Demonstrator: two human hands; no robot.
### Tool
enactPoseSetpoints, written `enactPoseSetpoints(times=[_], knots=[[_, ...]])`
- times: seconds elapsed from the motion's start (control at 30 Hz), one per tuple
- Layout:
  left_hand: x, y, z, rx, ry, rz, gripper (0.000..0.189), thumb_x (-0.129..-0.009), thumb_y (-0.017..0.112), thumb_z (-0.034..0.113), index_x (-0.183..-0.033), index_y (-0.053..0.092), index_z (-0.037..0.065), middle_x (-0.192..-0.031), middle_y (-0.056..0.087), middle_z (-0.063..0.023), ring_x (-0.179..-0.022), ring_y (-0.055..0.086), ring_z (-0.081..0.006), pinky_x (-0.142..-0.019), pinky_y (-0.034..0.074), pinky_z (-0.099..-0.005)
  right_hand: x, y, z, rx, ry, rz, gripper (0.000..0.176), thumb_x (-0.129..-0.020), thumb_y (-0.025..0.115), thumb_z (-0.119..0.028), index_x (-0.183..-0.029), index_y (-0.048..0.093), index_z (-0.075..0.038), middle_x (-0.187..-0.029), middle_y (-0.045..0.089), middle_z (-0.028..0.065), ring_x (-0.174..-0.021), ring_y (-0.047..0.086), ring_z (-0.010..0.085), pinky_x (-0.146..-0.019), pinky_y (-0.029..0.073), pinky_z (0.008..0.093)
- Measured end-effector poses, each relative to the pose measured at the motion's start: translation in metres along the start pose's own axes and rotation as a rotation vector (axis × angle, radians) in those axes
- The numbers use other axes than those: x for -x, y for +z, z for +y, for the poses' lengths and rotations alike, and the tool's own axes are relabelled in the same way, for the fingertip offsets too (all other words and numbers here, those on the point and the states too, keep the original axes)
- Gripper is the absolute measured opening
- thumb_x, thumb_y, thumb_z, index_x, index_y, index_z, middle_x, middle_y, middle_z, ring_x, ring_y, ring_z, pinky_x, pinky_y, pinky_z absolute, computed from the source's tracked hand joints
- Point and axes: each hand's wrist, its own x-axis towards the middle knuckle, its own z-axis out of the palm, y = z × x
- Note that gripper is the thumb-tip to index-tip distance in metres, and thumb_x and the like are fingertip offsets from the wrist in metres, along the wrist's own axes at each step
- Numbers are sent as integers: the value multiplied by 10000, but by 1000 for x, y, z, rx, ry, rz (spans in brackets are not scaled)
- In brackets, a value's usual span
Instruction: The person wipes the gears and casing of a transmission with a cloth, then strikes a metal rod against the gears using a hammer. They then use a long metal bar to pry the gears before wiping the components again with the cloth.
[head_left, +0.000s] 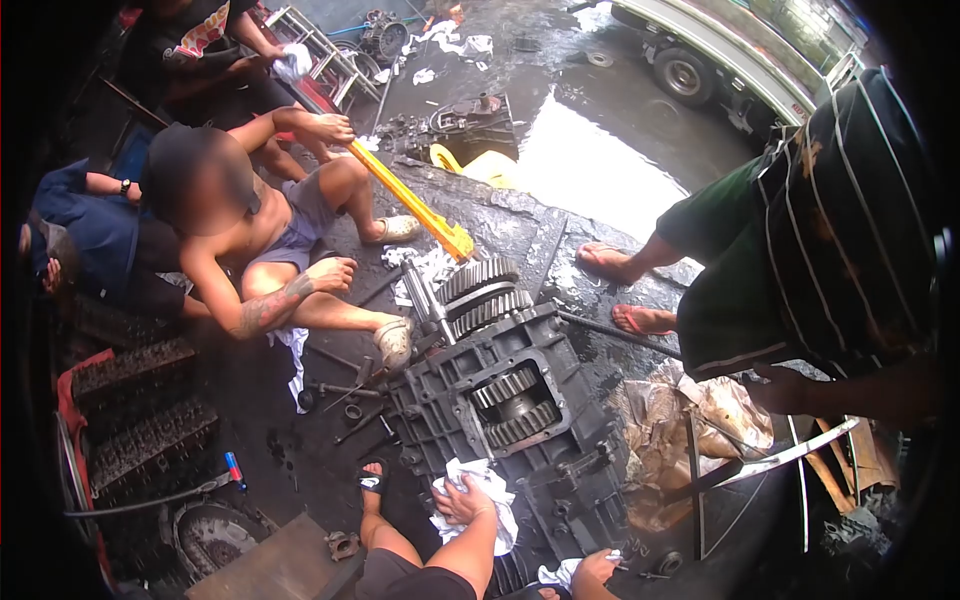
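Note:
A dark, greasy gearbox housing [560, 400] lies on the wet floor with its gears [512, 400] showing through an opening. More gears [480, 290] stick out at its far end. My left hand [462, 498] grips a white rag [492, 512] pressed on the housing's near corner. My right hand [597, 568], low at the frame's edge, rests on another white rag [556, 574] by the housing's near side. What else its fingers hold I cannot tell. My foot in a sandal [370, 478] is next to the housing.
A seated shirtless person [270, 250] holds a long yellow bar [410, 205] against the far gears. A person in green shorts [740, 270] stands at the right. Loose tools [350, 400] lie on the floor left of the housing. Engine parts [140, 420] sit far left; a truck [720, 50] is behind.

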Motion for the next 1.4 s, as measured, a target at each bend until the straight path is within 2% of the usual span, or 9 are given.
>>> enactPoseSetpoints(times=[0.4,0.57,0.67,0.9,1.2,1.4], knots=[[2,-9,5,13,3,-9,521,-820,618,520,-1236,594,207,-1481,366,-31,-1322,374,-270,-987,337,-538,6,-9,-9,39,43,-7,503,-922,503,-361,-1243,520,26,-964,672,286,-887,663,431,-787,510,502],[1,-4,2,11,-6,-4,512,-820,619,523,-1226,598,211,-1484,362,-30,-1335,359,-263,-993,331,-536,10,-13,-12,-2,31,4,479,-925,492,-358,-1208,527,26,-935,672,289,-874,660,443,-780,507,511],[1,-1,-1,-19,21,-4,547,-846,554,591,-1265,582,241,-1476,377,-12,-1326,365,-277,-977,342,-555,10,-14,-13,-14,33,-13,465,-927,486,-357,-1187,529,26,-931,669,294,-871,657,448,-776,504,515],[1,-1,1,-20,14,10,551,-844,556,592,-1265,583,239,-1476,377,-15,-1323,368,-280,-984,338,-555,11,-12,-12,-10,12,27,404,-926,489,-348,-1089,541,18,-907,668,287,-851,656,447,-758,501,517],[3,-9,6,15,-1,-5,525,-826,586,540,-1230,600,206,-1481,368,-36,-1330,363,-274,-995,329,-541,7,-4,-2,14,-69,84,410,-924,508,-346,-1102,537,22,-895,669,284,-839,661,438,-745,510,505],[1,-3,1,3,19,12,525,-825,582,538,-1231,598,206,-1478,375,-34,-1325,368,-277,-977,343,-545,11,-13,-10,-4,-18,9,453,-930,510,-350,-1156,522,43,-910,668,289,-850,660,446,-763,516,511]])
